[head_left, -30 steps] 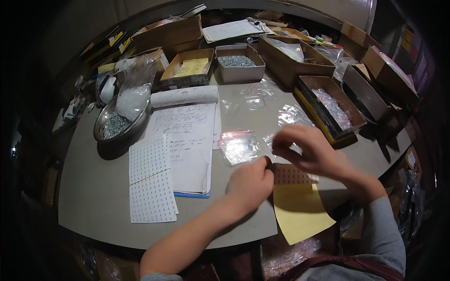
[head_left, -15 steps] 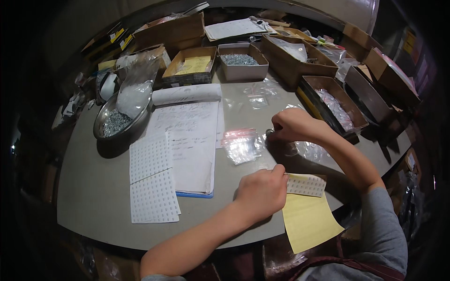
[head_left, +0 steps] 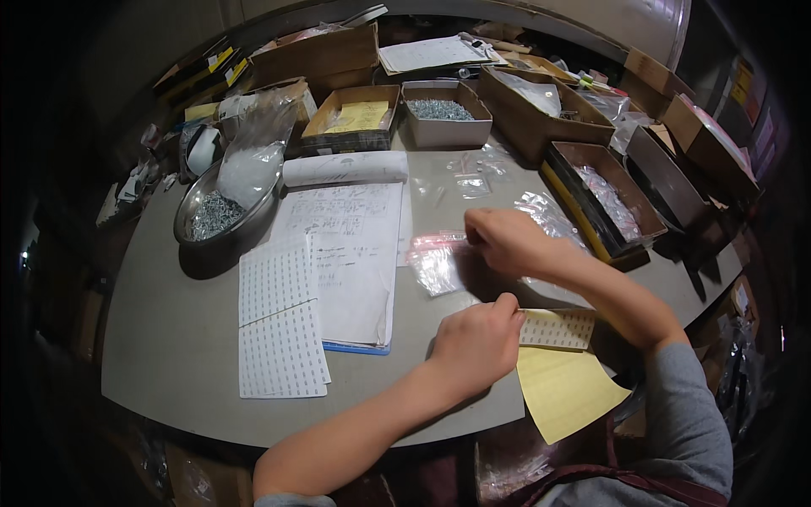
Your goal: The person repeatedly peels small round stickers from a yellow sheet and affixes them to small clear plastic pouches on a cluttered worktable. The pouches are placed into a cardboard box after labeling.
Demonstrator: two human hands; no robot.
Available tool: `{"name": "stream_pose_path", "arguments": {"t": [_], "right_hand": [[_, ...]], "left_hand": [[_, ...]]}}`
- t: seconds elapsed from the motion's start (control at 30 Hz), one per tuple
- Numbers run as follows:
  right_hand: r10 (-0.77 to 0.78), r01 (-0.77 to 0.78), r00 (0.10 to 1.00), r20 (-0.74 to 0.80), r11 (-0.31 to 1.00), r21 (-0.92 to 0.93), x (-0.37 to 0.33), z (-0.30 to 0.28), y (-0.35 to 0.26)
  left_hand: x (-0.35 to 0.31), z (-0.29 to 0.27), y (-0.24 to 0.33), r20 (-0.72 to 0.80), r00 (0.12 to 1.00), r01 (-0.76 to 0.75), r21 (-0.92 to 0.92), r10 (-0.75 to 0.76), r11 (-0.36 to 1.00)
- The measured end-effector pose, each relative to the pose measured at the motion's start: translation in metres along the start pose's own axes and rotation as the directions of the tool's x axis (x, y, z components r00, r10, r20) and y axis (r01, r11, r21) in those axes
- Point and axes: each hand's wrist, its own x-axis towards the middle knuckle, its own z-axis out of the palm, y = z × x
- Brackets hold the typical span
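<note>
My left hand (head_left: pixel 477 345) is closed on the left edge of a label sheet (head_left: pixel 557 328), a strip of small printed stickers with a yellow backing (head_left: pixel 568 390) that hangs down over the table's front edge. Farther off, my right hand (head_left: pixel 511 241) is closed with the fingertips pinched together at the right side of a stack of small clear zip bags (head_left: pixel 438 264) with red seal lines. Whatever those fingertips may hold is hidden. More clear bags (head_left: pixel 545 215) lie just beyond the right hand.
On the left are white label sheets (head_left: pixel 281 338), a clipboard of papers (head_left: pixel 346 253) and a metal bowl (head_left: pixel 187 232) of screws. Across the back stand open boxes, one white box (head_left: pixel 448 133) with small metal parts and one box (head_left: pixel 621 241) with filled bags.
My right hand has moved slightly left and nearer me, from beside the bag stack to over its right side. The left hand keeps its hold on the label sheet. The whole view has shifted slightly.
</note>
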Motion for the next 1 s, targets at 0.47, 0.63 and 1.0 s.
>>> {"name": "stream_pose_path", "arguments": {"t": [0.47,0.63,1.0], "right_hand": [[-0.239,0.263,0.964,-0.118,0.926,0.269,-0.087,-0.047,-0.018],[-0.292,0.278,0.947,-0.137,0.954,-0.113,-0.108,-0.038,-0.037],[-0.011,0.052,0.994,-0.112,0.929,0.367,-0.056,-0.032,-0.005]], "left_hand": [[0.005,0.002,-0.024,0.010,0.997,0.078,-0.069,-0.078,0.995],[0.009,-0.002,-0.017,0.019,0.996,0.093,-0.137,-0.091,0.986],[0.009,0.001,-0.014,0.042,0.999,0.009,0.074,-0.012,0.997]]}}
